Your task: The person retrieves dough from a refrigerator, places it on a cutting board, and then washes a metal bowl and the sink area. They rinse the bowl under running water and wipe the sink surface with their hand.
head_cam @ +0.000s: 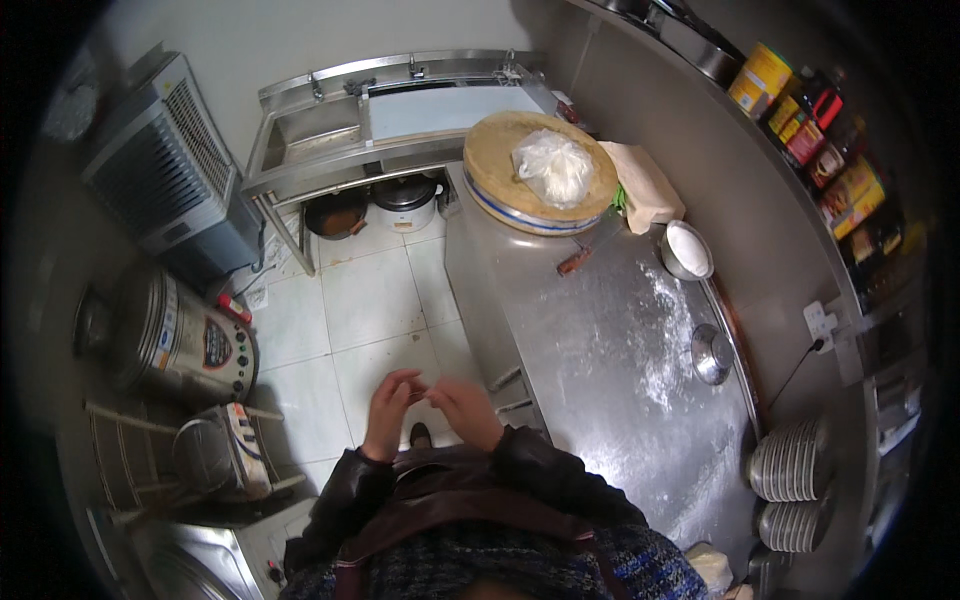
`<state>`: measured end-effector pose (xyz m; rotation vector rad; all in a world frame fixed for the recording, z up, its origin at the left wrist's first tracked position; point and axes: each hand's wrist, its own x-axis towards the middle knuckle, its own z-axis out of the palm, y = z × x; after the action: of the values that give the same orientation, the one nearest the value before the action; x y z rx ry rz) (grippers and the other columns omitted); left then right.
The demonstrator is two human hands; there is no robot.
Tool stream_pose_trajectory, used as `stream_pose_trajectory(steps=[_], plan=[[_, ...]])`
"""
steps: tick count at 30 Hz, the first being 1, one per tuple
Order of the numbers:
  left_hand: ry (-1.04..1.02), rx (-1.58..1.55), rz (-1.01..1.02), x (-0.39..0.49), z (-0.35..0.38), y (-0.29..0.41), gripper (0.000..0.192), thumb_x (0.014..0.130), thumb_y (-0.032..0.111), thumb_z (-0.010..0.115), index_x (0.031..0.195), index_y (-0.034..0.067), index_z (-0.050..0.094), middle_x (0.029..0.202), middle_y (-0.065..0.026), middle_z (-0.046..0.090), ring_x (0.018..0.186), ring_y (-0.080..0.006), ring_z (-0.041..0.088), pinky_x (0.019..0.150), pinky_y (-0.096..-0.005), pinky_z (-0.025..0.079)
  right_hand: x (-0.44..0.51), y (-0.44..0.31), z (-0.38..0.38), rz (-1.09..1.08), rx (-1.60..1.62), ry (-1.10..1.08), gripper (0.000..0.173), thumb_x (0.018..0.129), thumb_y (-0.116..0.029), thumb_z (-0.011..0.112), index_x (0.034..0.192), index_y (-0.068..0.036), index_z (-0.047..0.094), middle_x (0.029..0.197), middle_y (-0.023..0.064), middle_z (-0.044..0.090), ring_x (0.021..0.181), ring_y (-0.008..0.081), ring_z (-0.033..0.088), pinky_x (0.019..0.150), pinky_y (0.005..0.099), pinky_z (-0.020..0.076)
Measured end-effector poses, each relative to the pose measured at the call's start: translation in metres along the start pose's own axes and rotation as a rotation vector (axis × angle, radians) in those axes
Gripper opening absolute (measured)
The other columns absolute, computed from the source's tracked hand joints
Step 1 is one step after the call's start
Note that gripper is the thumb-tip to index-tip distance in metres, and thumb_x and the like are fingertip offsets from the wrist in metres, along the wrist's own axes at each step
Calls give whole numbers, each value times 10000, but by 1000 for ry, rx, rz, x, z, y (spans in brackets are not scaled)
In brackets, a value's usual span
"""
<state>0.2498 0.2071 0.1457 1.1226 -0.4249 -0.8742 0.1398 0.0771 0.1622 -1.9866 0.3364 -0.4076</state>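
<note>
My left hand (393, 411) and my right hand (463, 409) are raised close together in front of my body, above the tiled floor. Their fingertips nearly meet; whether something thin is between them cannot be told. To their right is a steel worktop (592, 330) dusted with white powder. On its far end stands a thick round wooden chopping block (491, 150), with a tied clear plastic bag of something white (555, 169) on top. A wooden-handled tool (575, 260) lies beside the block. A metal bowl of white powder (687, 251) stands by the wall.
Along the worktop's wall side are an upturned metal bowl (711, 355) and stacked plates (786, 461). A steel sink (313, 135) stands at the far wall, with a rice cooker (405, 202) below. An air cooler (169, 161) and a large round steel appliance (180, 337) stand left.
</note>
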Motion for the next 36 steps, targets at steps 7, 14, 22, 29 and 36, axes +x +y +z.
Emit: stream_pose_trajectory(steps=[7, 14, 22, 29, 36], plan=[[-471, -454, -355, 190, 56, 9, 489, 1018, 419, 383, 1265, 12, 498, 1156, -130, 606, 1069, -247, 581, 949, -370, 468, 125, 25, -33, 75, 162, 455, 164, 939, -96, 497, 975, -18, 638, 938, 100, 645, 906, 222, 615, 808, 311, 468], [-374, -668, -311, 338, 62, 15, 520, 1033, 421, 325, 1340, 17, 441, 1238, -103, 567, 1145, -246, 543, 1007, -372, 436, 269, 65, -81, -267, -201, 428, 333, 922, -195, 485, 1191, -36, 602, 1255, 180, 545, 1177, 346, 503, 1031, 452, 356], [-250, -82, -278, 433, 75, 72, 484, 1053, 352, 262, 1416, 55, 382, 1416, -89, 442, 1311, -239, 400, 1108, -396, 306, 422, 163, -128, 26, 161, 488, 417, 995, -289, 410, 1286, -22, 546, 1304, 141, 556, 1236, 278, 495, 1093, 480, 300], [-486, 575, 356, 537, 50, 65, 408, 1029, 303, 333, 1288, 31, 491, 1286, -99, 539, 1208, -241, 489, 1043, -378, 366, 507, 128, -85, 319, 1143, 706, 563, 1029, -356, 360, 1507, -69, 285, 1400, 116, 481, 1138, 217, 530, 955, 331, 423], [-579, 573, 668, 615, 31, 38, 352, 1004, 255, 404, 1160, 8, 601, 1157, -110, 637, 1106, -244, 579, 977, -360, 426, 494, 122, -92, 119, 1174, 559, 728, 984, -594, 396, 1448, -34, 363, 1431, 43, 434, 1239, 125, 432, 1037, 291, 345]])
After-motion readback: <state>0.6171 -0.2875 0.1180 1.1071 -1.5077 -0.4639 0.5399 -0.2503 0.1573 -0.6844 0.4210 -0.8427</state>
